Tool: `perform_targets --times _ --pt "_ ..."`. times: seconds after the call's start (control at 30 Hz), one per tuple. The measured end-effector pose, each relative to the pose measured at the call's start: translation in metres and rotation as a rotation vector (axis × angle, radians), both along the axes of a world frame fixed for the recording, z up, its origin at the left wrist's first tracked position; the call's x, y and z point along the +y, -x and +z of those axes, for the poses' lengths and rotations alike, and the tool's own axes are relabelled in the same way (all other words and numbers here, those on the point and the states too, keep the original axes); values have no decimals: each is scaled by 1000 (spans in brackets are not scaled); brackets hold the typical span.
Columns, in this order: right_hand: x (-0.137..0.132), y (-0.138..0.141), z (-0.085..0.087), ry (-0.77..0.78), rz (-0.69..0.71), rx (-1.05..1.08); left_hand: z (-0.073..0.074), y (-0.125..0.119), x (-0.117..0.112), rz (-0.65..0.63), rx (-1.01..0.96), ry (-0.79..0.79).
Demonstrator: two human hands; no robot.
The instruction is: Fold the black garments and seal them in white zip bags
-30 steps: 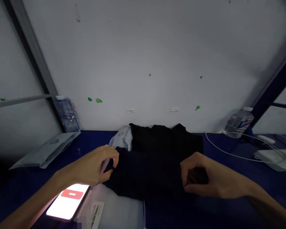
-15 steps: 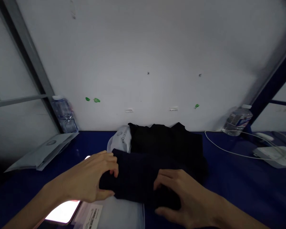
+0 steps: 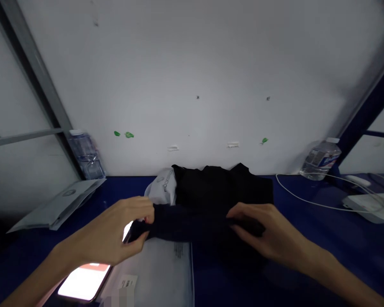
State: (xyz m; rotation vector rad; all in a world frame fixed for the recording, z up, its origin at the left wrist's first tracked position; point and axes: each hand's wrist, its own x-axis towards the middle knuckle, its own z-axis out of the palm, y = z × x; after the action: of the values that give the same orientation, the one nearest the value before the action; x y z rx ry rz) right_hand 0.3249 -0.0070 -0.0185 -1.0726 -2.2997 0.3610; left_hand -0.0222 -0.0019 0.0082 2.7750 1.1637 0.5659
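Note:
A folded dark navy cloth garment (image 3: 188, 224) stretches between my hands, its exact kind too dark to make out. My left hand (image 3: 118, 232) grips its left end, thumb underneath and fingers over the top. With thumb and forefinger my right hand (image 3: 272, 232) pinches it farther right. Black folded cloth (image 3: 220, 183) lies just behind, against the wall, beside a crumpled white printed bag (image 3: 163, 187). A frosted plastic bag (image 3: 160, 273) with a barcode label (image 3: 128, 281) lies flat below the navy cloth. Close to my left wrist is a phone (image 3: 85, 283) with a lit screen.
The blue table (image 3: 345, 260) meets a white wall (image 3: 192, 76) at the back. Water bottles stand at the left (image 3: 87, 153) and right (image 3: 321, 157) corners. Flat white packets (image 3: 57, 204) lie on the left. A white box (image 3: 371, 207) with a cable (image 3: 294, 198) sits on the right.
My right hand has moved up and right, its fingers now closing on the cloth. The navy cloth is drawn into a narrower band, uncovering more of the plastic bag. My left fingers have tightened.

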Motion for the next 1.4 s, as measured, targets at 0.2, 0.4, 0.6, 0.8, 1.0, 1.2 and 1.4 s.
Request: perform_targets --times 0.2,0.4,0.6,0.8,1.0,1.2,1.4 --pt "0 -16 24 123 -70 150 2 20 -1 47 -306 2" --pt "-2 -23 31 190 -3 136 0 17 1 121 -409 87" --pt "-4 -28 19 -598 -25 81 16 4 -2 65 -521 -112" --pt "-13 -15 24 -149 92 -200 9 4 -11 -24 2 428" --pt "23 -32 9 -194 -433 -294 -6 1 1 125 10 388" --pt "35 -56 0 52 -412 -390 -14 1 10 214 74 192" --pt "35 -56 5 163 -316 -236 -15 0 11 244 134 217"
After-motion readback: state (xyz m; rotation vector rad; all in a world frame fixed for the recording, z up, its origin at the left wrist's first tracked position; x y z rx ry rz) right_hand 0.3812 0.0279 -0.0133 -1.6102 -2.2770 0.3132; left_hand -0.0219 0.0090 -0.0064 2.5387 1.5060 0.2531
